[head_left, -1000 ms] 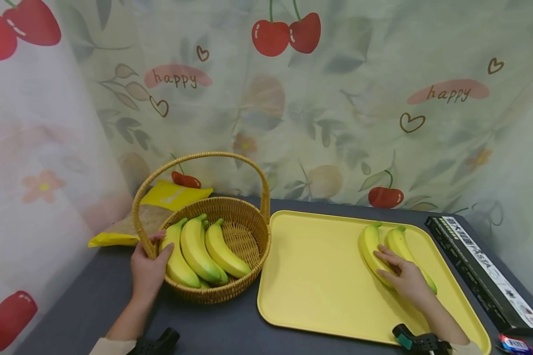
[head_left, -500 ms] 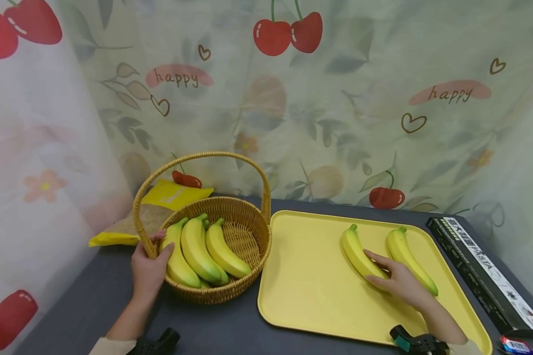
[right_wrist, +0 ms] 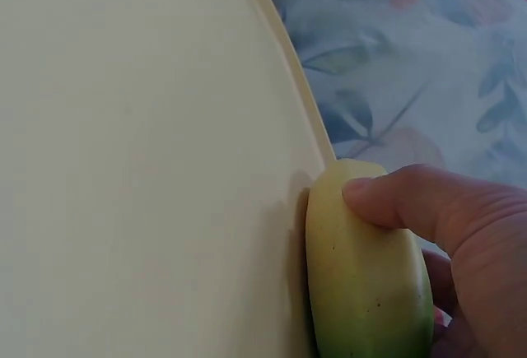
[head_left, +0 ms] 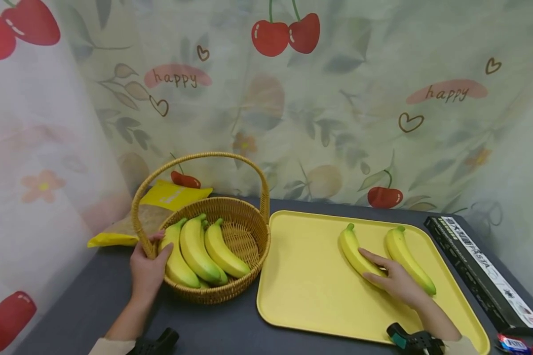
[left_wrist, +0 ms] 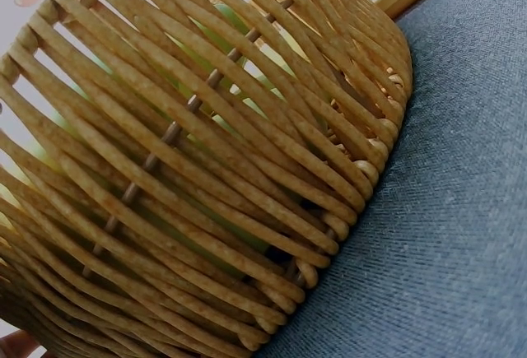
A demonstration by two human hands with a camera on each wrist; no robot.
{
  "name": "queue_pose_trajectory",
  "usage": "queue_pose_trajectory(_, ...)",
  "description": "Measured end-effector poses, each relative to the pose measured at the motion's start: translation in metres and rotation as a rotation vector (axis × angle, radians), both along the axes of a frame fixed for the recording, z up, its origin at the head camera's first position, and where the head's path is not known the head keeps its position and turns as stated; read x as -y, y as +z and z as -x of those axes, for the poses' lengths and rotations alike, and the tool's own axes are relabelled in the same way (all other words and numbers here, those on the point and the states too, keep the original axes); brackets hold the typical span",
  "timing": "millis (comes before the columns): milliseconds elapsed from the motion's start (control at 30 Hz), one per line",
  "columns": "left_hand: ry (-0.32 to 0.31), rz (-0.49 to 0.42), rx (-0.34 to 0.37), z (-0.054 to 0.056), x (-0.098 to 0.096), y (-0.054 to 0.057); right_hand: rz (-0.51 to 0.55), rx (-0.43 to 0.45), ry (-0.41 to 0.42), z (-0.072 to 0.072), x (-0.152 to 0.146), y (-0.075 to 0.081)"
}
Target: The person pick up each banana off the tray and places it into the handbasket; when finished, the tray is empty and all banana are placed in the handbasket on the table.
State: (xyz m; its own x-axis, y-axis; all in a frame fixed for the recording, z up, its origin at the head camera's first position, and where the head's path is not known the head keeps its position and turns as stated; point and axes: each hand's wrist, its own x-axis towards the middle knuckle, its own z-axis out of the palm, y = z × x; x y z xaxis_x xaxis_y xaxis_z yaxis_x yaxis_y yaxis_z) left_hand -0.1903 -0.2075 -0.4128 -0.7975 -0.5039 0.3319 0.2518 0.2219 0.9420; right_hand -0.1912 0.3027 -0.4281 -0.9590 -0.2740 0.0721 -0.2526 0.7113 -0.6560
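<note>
My left hand (head_left: 147,268) grips the left side of a woven basket (head_left: 215,296), at the foot of its tall arched handle. Several bananas (head_left: 198,251) lie together in the basket's left half. The left wrist view is filled by the basket's wickerwork (left_wrist: 189,169), with only a bit of a finger at the lower left corner. On a yellow tray (head_left: 302,281), my right hand (head_left: 395,281) holds a banana (head_left: 353,251) by its near half. Seen from the right wrist, the thumb presses one side of this banana (right_wrist: 362,284) while fingers curl behind it, partly hidden.
Another banana (head_left: 408,259) lies on the tray, right of the held one. A long black box (head_left: 484,276) stands along the tray's right edge, with small wrapped packets (head_left: 515,343) at its near end. Behind the basket is a yellow bag (head_left: 173,195). A printed curtain (head_left: 328,123) closes off the back.
My right hand has shifted left across the tray with the banana, widening the gap from the other banana; in the last half second it barely moved. The left hand and basket stay put.
</note>
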Motion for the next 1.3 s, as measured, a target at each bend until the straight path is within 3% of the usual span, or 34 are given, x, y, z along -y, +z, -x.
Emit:
queue_pose_trajectory(400, -0.004, -0.004, 0.028, -0.002, 0.001, 0.001, 0.072, 0.055, -0.029, -0.002, 0.004, 0.009)
queue_pose_trajectory(967, -0.009, -0.001, 0.035, 0.000, 0.001, 0.001, 0.195, 0.008, -0.033, -0.005, 0.031, 0.041)
queue_pose_trajectory(1167, -0.007, 0.012, 0.034, 0.000, 0.002, 0.001, 0.320, 0.058, 0.068, -0.013, 0.045, 0.048)
queue_pose_trajectory(1300, -0.007, 0.011, 0.035, 0.000, 0.002, 0.000, 0.343, 0.068, 0.106, -0.019, 0.056, 0.053)
